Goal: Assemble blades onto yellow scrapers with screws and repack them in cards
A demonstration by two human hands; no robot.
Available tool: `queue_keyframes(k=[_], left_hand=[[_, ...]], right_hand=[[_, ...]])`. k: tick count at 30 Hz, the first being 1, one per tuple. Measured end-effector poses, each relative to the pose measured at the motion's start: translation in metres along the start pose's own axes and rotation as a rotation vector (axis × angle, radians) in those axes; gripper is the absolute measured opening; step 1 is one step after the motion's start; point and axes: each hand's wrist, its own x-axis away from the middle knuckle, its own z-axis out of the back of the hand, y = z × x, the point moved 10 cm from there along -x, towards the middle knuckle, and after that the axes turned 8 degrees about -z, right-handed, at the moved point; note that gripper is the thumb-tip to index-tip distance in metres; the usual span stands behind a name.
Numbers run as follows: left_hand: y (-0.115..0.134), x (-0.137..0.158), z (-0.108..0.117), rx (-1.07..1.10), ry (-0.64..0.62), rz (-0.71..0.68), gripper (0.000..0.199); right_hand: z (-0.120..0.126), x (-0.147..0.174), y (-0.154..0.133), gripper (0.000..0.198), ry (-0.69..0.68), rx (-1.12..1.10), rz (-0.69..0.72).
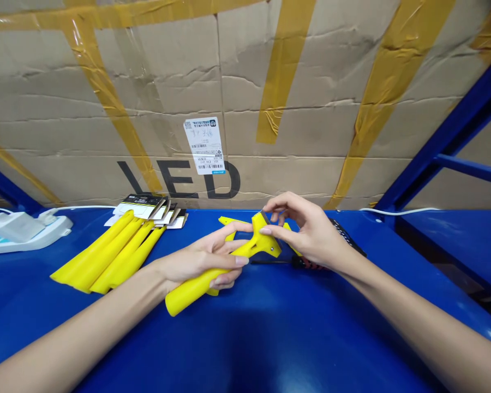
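Head view: yellow scraper in both hands, attention on its head end

Yellow scraper (247, 249) held up above the blue shelf (213, 349), roughly mid-frame, handle end toward the lower left, forked head toward the right hand. Left hand (200, 255) wrapped around the handle, fingers curled under, thumb along the top. Right hand (313, 225) at the head: thumb against the yellow face, fingertips opposite at the upper edge, a light pinch. Small screw (271, 249) visible on the head's lower fork. Dark thin strip along the head's edge, probably a blade, though the fingers cover too much to be sure.

Step in hand, by my reading: setting or checking that strip in the head. Next move would call for a steady left grip, the strip lined up square, and fingertips off any sharp edge. If the screw needs turning, the screwdriver (309, 263) lies close by, just below the right hand.

At left, well apart: fanned yellow pieces (106, 254) with printed cards (141, 207) at their far ends.
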Motion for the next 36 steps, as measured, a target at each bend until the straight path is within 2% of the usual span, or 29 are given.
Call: queue_keyframes(k=[5,8,9,11,14,16,18,22,26,29,36], left_hand=[[0.004,0.0,-0.003,0.021,0.041,-0.018,0.049],[0.009,-0.001,-0.001,0.05,0.091,-0.072,0.051],[0.011,-0.002,0.002,0.052,0.114,-0.091,0.052],[0.015,-0.002,0.01,0.045,0.159,-0.119,0.054],[0.016,-0.002,0.018,0.039,0.191,-0.12,0.058],[0.015,-0.002,0.023,0.037,0.203,-0.109,0.062],[0.013,-0.003,0.025,0.028,0.206,-0.102,0.066],[0.01,-0.004,0.027,0.004,0.201,-0.106,0.065],[0.009,-0.006,0.027,0.0,0.215,-0.11,0.063],[0.007,-0.006,0.027,-0.001,0.215,-0.096,0.063],[0.004,-0.006,0.027,0.005,0.207,-0.084,0.058]], right_hand=[[0.0,-0.005,0.008,0.028,0.022,-0.015,-0.121],[0.02,-0.007,0.008,0.032,0.069,-0.119,-0.163],[0.028,-0.006,0.009,0.034,0.067,-0.077,-0.17],[0.036,0.002,0.012,0.031,-0.034,0.2,-0.173],[0.031,0.031,0.031,0.029,-0.331,0.555,-0.16],[0.034,0.051,0.044,0.027,-0.394,0.657,-0.167],[0.038,0.064,0.048,0.016,-0.392,0.645,-0.175],[0.049,0.075,0.034,0.022,-0.319,0.416,-0.146],[0.081,0.077,0.029,0.03,-0.058,0.26,-0.211],[0.091,0.079,0.027,0.026,0.064,0.258,-0.203],[0.086,0.079,0.026,0.023,0.092,0.253,-0.173]])
